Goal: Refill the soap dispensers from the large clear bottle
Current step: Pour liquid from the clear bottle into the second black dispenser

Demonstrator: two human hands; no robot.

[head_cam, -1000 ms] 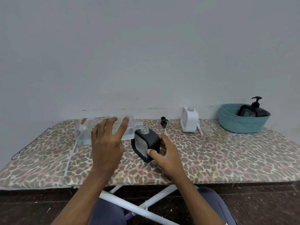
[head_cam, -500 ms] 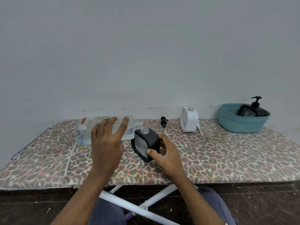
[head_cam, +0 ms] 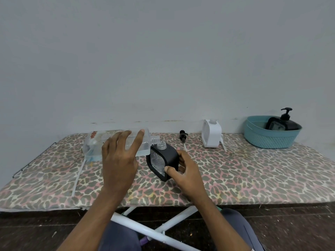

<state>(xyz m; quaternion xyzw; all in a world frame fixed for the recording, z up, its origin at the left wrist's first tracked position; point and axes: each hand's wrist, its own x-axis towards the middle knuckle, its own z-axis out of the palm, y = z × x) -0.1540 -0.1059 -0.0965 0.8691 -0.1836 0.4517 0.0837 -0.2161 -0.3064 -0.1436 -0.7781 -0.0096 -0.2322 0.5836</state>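
Observation:
My left hand (head_cam: pixel 119 156) grips the large clear bottle (head_cam: pixel 96 144), which is tipped almost flat with its open neck pointing right, just above the mouth of a black soap dispenser (head_cam: pixel 164 161). That dispenser is tilted left, its clear threaded neck uncapped. My right hand (head_cam: pixel 184 171) holds it from the right side, thumb on the front edge. A little clear liquid lies in the bottle's lower side. A white dispenser (head_cam: pixel 212 134) stands uncapped at the back. A black pump head (head_cam: pixel 182 135) lies on the board beside it.
The leopard-print ironing board (head_cam: pixel 253 174) carries everything. A teal basket (head_cam: pixel 270 137) at the back right holds another black dispenser (head_cam: pixel 282 123) with its pump on. A white pump tube (head_cam: pixel 223 142) leans by the white dispenser. White board legs show below.

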